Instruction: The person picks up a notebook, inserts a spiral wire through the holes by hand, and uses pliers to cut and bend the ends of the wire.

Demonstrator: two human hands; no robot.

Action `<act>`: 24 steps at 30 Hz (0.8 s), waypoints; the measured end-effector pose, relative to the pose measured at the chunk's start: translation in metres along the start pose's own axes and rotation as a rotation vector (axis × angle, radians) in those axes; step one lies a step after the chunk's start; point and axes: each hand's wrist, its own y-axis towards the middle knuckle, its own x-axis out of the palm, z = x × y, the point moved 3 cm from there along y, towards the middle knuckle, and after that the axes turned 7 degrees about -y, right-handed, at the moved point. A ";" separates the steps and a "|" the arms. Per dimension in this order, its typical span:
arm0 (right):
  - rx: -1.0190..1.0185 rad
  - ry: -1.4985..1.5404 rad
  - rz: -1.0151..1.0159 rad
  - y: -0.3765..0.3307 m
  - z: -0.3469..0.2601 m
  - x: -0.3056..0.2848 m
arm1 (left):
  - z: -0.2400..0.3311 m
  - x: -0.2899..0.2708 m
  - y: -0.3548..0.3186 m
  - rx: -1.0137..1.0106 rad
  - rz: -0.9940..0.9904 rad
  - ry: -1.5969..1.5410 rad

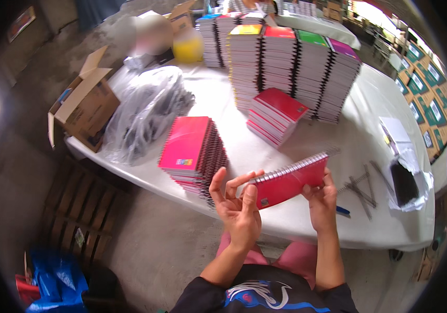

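Dark shirt [296, 284] below hands | right hand [321, 202] pinches red notebook [291, 185]; left hand [240, 215] spread, thumb alongside | best keep wire coil [296, 166] between them straight

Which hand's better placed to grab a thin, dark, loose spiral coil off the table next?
Probably right: the right hand, at the right end of the red spiral-bound notebook, is nearer the coils. The left hand is at the other end.
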 end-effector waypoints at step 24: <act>-0.788 -0.525 -1.059 0.124 -0.078 0.258 | 0.076 -0.082 0.077 0.192 0.124 0.624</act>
